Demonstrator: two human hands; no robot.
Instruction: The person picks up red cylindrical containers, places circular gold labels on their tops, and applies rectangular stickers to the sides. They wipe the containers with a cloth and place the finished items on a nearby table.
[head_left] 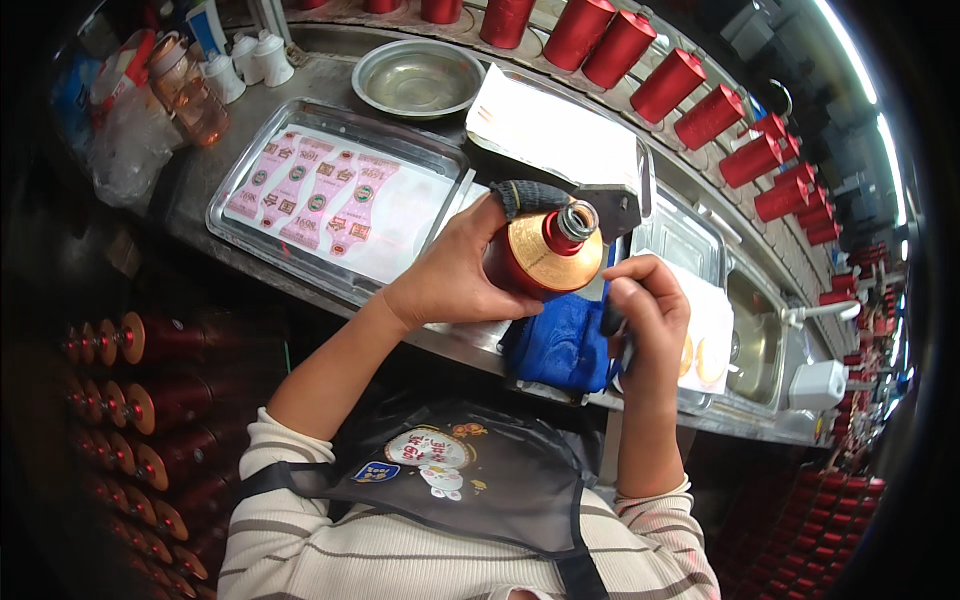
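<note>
My left hand is wrapped round a dark red bottle with a gold shoulder and an uncapped neck, its mouth tilted up and to the right. Dark knitted fabric covers fingers on the bottle's far side. Just right of the bottle, my right hand is closed, thumb and forefinger pinched together near the gold shoulder. What they hold, if anything, I cannot make out; its lower fingers are partly hidden and look dark. Beneath the bottle lies a blue cloth at the counter's front edge.
A metal tray at left holds pink-and-white labels. Behind stand a metal bowl and white paper. Red bottles line the far conveyor; more lie racked lower left. A sink is at right.
</note>
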